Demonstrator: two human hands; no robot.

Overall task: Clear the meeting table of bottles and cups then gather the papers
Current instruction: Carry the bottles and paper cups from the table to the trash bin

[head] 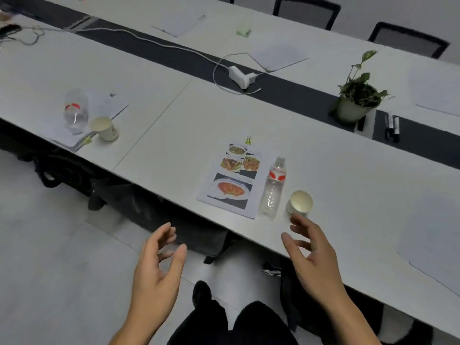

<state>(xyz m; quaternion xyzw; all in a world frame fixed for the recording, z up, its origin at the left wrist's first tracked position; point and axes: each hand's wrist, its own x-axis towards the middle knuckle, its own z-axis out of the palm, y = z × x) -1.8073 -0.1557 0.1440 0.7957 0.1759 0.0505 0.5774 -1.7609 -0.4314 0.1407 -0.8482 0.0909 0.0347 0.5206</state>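
though near cup point(299, 203), right hand point(314, 255) empty

White table point(174, 115): bottles point(272, 188), cups point(299, 202), papers point(231, 175)

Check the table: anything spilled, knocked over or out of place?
Nothing spilled or tipped: the near bottle, far bottle, near cup and far cup all look upright. One oddity: the far bottle sits on the paper stack, pinning it. A white charger and its cable lie loose across the dark centre strip.
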